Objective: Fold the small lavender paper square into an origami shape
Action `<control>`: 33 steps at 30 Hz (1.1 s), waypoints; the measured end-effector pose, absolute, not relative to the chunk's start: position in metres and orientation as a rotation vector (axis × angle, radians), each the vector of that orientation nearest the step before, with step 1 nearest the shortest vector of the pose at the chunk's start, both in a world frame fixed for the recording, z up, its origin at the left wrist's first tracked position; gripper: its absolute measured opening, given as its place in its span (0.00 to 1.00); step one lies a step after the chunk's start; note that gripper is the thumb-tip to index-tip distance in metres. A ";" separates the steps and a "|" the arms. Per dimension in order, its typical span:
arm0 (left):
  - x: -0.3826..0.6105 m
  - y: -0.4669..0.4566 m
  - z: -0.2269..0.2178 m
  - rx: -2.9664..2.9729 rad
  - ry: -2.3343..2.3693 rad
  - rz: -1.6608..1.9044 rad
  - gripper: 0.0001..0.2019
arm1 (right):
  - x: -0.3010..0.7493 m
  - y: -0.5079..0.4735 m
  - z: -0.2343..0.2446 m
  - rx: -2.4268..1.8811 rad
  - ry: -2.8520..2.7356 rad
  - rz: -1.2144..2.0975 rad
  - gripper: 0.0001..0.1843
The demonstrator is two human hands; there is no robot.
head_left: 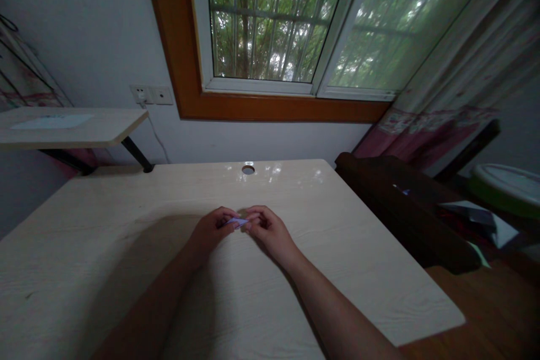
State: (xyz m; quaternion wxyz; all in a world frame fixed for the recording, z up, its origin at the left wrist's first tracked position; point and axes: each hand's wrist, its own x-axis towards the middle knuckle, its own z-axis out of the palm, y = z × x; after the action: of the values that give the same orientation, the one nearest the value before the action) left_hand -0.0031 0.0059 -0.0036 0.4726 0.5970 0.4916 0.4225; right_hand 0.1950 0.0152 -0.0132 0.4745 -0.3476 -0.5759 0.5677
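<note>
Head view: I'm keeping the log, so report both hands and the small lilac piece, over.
Left hand, right hand: both holding small lilac piece, likely paper. Contact with desk: can't tell. Round desktop hole beyond hands, not in the way.

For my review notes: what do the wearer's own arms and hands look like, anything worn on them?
The left hand and right hand are ungloved. The left forearm and right forearm show no sleeves, watch or bracelet. Fingers are too small to rule out rings.

Daylit window [291, 22] in an orange-brown frame [278, 108], pale wall [93, 39], patterned curtain [459, 79], wooden floor [502, 304]
</note>
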 end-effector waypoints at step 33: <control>0.002 -0.001 -0.004 1.725 1.334 0.968 0.08 | 0.193 0.011 -0.008 -0.894 -1.521 1.346 0.16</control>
State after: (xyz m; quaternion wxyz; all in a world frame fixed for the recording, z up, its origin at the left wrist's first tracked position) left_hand 0.0022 -0.0009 -0.0040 0.3692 0.6719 0.5196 0.3771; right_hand 0.1932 0.0109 -0.0083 0.4452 -0.3609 -0.6137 0.5431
